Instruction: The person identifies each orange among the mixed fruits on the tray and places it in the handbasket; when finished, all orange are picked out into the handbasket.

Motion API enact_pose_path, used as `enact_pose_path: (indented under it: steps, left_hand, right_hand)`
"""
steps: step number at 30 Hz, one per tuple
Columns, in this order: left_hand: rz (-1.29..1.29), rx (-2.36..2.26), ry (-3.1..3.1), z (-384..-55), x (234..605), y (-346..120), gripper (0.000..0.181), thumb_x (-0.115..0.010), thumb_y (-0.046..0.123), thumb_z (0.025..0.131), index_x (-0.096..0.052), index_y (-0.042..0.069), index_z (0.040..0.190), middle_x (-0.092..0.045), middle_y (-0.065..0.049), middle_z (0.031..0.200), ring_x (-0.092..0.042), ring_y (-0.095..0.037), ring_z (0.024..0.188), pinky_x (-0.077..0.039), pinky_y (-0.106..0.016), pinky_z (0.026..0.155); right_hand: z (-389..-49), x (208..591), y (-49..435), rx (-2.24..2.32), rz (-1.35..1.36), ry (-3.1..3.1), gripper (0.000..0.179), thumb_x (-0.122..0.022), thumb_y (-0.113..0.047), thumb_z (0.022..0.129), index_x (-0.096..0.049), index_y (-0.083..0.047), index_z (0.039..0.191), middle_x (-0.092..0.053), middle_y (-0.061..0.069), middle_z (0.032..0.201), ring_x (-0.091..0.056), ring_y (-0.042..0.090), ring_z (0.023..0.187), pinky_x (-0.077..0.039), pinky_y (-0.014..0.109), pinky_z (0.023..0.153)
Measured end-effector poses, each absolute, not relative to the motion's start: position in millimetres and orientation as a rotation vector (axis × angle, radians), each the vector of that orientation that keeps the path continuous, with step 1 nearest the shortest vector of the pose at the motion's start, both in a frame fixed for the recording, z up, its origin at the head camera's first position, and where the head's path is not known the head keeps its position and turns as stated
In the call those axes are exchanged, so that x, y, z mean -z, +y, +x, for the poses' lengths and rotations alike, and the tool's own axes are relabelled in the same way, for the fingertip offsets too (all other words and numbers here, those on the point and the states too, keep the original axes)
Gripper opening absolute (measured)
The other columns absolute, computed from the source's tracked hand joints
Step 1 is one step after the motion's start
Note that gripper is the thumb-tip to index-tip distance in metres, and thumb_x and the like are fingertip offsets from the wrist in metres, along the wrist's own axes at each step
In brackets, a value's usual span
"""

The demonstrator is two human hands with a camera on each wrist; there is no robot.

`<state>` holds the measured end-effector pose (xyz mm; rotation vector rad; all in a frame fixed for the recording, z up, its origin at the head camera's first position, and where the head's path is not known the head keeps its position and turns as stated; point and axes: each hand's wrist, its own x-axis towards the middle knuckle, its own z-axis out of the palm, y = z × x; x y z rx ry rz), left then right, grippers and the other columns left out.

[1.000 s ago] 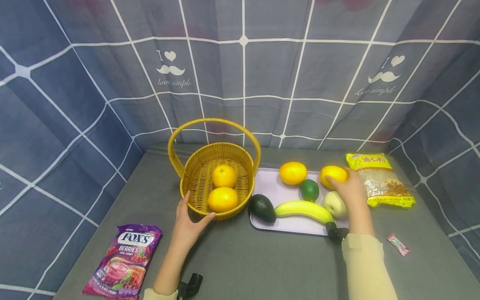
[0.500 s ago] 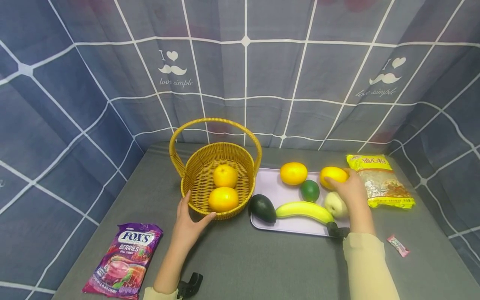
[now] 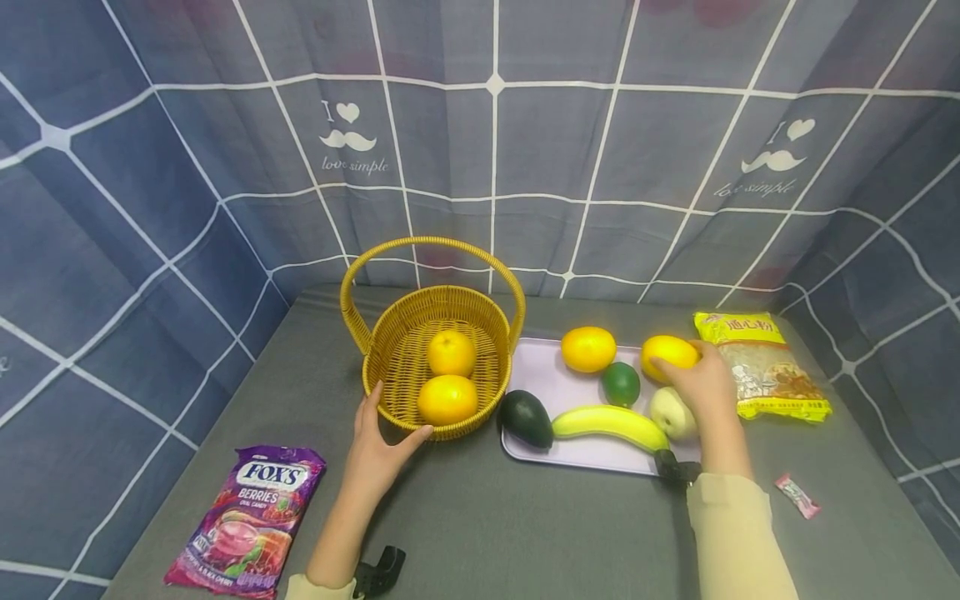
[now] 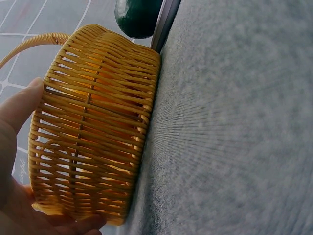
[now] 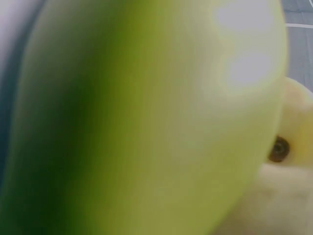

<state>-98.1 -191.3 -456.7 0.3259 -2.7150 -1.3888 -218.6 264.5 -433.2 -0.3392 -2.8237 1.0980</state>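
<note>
My left hand (image 3: 381, 446) holds the near left side of a yellow wicker basket (image 3: 393, 367), its thumb at the rim in the left wrist view. Two oranges (image 3: 447, 400) lie inside. At the far right of a pale lilac tray (image 3: 536, 358), my right hand (image 3: 705, 383) grips an orange (image 3: 667, 357), thumb on its near side; part of the fruit is hidden behind the fingers. Another orange (image 3: 588, 349), a green lime-like fruit (image 3: 620, 384), a dark avocado (image 3: 527, 418), a banana (image 3: 611, 423) and a pale pear (image 3: 670, 412) share the tray. The banana (image 5: 161, 122) fills the right wrist view, blurred.
A purple candy bag (image 3: 247, 521) lies front left on the grey tabletop (image 3: 540, 533). Right of the tray are a yellow pasta packet (image 3: 765, 367) and a small pink wrapped candy (image 3: 797, 496). A checked curtain (image 3: 555, 167) stands behind and at both sides.
The head view has shifted very slightly. Both hands keep their places, left at the basket and right on the orange.
</note>
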Motion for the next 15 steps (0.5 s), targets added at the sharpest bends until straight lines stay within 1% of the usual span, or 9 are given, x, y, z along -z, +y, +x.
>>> enact_pose_path:
  steps: [8,15]
  left_hand:
    - [0.321,1.388,-2.711,-98.3,456.8,-191.0,0.107,-0.072,0.059,0.077,-0.01,0.021,0.156,-0.006,-0.023,0.158,-0.018,-0.048,0.139,-0.021,-0.068,0.103]
    - [0.325,1.387,-2.708,-98.6,457.5,-190.9,0.108,-0.073,0.059,0.077,-0.009,0.022,0.156,-0.006,-0.022,0.158,-0.017,-0.048,0.139,-0.021,-0.068,0.103]
  right_hand:
    - [-215.3,435.3,264.2,-1.141,-0.364,-2.781,0.098,-0.066,-0.059,0.082,-0.03,0.006,0.146,-0.039,0.034,0.14,-0.038,0.052,0.125,-0.03,0.062,0.101]
    - [-213.0,432.0,261.1,-1.16,-0.357,-2.729,0.096,-0.068,-0.058,0.081,-0.032,0.003,0.146,-0.04,0.031,0.141,-0.039,0.051,0.125,-0.031,0.062,0.1]
